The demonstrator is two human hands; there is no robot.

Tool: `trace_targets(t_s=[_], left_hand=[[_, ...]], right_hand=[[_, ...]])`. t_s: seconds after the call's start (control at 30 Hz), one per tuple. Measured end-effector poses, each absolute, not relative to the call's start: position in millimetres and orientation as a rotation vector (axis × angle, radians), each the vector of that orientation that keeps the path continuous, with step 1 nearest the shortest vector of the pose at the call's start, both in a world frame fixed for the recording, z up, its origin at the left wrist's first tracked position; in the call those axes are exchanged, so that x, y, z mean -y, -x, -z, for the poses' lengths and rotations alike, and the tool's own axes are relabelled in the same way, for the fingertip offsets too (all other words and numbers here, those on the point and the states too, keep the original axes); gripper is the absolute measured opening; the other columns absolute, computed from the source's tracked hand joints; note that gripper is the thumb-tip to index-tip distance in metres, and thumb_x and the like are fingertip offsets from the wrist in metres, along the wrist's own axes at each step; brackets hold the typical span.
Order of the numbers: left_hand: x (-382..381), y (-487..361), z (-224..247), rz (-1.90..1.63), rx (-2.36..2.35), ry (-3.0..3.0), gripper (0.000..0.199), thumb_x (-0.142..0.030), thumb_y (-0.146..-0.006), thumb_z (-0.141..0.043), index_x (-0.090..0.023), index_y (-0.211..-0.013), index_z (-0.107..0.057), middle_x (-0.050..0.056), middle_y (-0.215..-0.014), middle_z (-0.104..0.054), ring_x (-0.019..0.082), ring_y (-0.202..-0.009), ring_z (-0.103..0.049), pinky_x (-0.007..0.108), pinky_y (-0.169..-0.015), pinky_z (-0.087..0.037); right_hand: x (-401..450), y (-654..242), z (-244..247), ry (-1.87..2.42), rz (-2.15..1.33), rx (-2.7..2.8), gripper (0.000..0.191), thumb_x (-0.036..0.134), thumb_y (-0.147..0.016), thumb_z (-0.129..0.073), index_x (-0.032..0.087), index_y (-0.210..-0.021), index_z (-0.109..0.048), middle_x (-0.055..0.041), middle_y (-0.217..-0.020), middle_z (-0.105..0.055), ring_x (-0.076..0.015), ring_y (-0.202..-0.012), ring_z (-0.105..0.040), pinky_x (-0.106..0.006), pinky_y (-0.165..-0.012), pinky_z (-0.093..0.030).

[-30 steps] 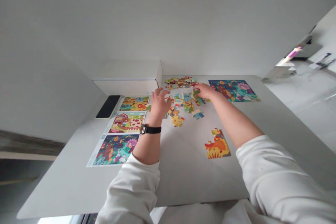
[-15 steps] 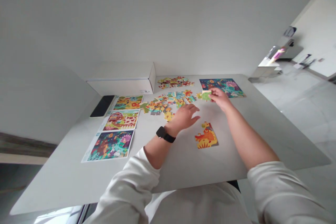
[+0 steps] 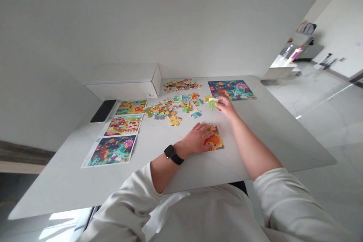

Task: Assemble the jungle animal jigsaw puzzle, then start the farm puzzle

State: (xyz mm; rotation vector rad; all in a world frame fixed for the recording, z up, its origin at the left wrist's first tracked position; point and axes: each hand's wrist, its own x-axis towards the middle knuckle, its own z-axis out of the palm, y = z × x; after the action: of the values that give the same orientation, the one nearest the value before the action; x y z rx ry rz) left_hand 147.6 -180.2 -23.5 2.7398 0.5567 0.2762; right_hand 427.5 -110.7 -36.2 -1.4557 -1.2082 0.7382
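My left hand (image 3: 198, 138), with a black watch on its wrist, lies flat with fingers spread over a joined orange and yellow puzzle section (image 3: 217, 140), covering its left part. Farther back, my right hand (image 3: 226, 107) pinches a green puzzle piece (image 3: 212, 104) between thumb and fingers. A yellow puzzle piece (image 3: 207, 98) lies just behind the green one. Left of there, a loose heap of colourful puzzle pieces (image 3: 166, 109) spreads over the table, with a yellow piece (image 3: 175, 121) and a blue and white piece (image 3: 195, 113) at its near edge.
A white box (image 3: 124, 89) stands at the back left, a black phone (image 3: 103, 111) before it. Printed picture sheets (image 3: 113, 150) line the left side. A reddish heap of pieces (image 3: 183, 85) and a finished dark-blue puzzle (image 3: 232, 90) lie along the wall.
My left hand has come down and toward me onto the orange and yellow section. My right hand still holds the green piece, which is now tilted. The view has shifted slightly.
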Motion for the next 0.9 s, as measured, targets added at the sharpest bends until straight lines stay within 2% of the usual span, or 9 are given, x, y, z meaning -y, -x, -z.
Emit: trace_targets(t_s=[0.2, 0.37, 0.47, 0.67, 0.73, 0.9], left_hand=[[191, -144, 20, -0.257, -0.562, -2.747, 0.066, -0.061, -0.096, -0.077, -0.030, -0.154, -0.069, 0.014, -0.169, -0.057, 0.040, -0.161, -0.047, 0.063, -0.140, -0.023], [203, -139, 19, -0.251, -0.515, -2.753, 0.069, -0.063, -0.097, -0.075, -0.028, -0.156, -0.067, 0.015, -0.170, -0.055, 0.041, -0.160, -0.046, 0.064, -0.140, -0.024], [203, -138, 19, -0.239, -0.493, -2.753, 0.067, -0.065, -0.101, -0.069, -0.027, -0.155, -0.067, 0.015, -0.170, -0.055, 0.040, -0.160, -0.046, 0.066, -0.140, -0.024], [198, -138, 20, -0.277, -0.463, -2.760, 0.060, -0.063, -0.105, -0.064, -0.027, -0.153, -0.070, 0.015, -0.167, -0.058, 0.038, -0.157, -0.049, 0.061, -0.139, -0.029], [198, -137, 20, -0.281, -0.460, -2.762, 0.061, -0.063, -0.106, -0.064, -0.026, -0.154, -0.069, 0.015, -0.167, -0.058, 0.039, -0.158, -0.049, 0.062, -0.139, -0.028], [199, -136, 18, -0.295, -0.438, -2.754, 0.059, -0.058, -0.107, -0.063, -0.025, -0.155, -0.068, 0.015, -0.167, -0.058, 0.037, -0.157, -0.049, 0.058, -0.139, -0.030]], right_hand=[[110, -430, 40, 1.503, -0.736, 1.273, 0.041, 0.044, -0.075, -0.076, 0.025, -0.111, -0.068, 0.0024, -0.085, -0.068, -0.0173, -0.071, -0.063, -0.028, -0.063, -0.050], [118, -425, 38, 1.646, -0.628, 1.525, 0.032, 0.032, -0.082, -0.075, 0.023, -0.113, -0.076, 0.0004, -0.087, -0.074, -0.0193, -0.077, -0.069, -0.031, -0.074, -0.055], [124, -421, 34, 1.760, -0.478, 1.678, 0.031, 0.029, -0.088, -0.076, 0.023, -0.118, -0.079, -0.0015, -0.091, -0.079, -0.0202, -0.081, -0.071, -0.031, -0.080, -0.055], [128, -417, 30, 1.936, -0.313, 1.852, 0.030, 0.028, -0.095, -0.076, 0.024, -0.125, -0.082, -0.0061, -0.102, -0.084, -0.0235, -0.088, -0.075, -0.034, -0.085, -0.058], [128, -417, 32, 1.939, -0.259, 1.898, 0.031, 0.026, -0.097, -0.074, 0.024, -0.127, -0.081, -0.0080, -0.106, -0.084, -0.0254, -0.094, -0.076, -0.036, -0.090, -0.060], [127, -416, 38, 1.824, -0.030, 1.972, 0.039, 0.022, -0.096, -0.074, 0.021, -0.135, -0.080, -0.0159, -0.133, -0.077, -0.0322, -0.123, -0.073, -0.047, -0.114, -0.056]])
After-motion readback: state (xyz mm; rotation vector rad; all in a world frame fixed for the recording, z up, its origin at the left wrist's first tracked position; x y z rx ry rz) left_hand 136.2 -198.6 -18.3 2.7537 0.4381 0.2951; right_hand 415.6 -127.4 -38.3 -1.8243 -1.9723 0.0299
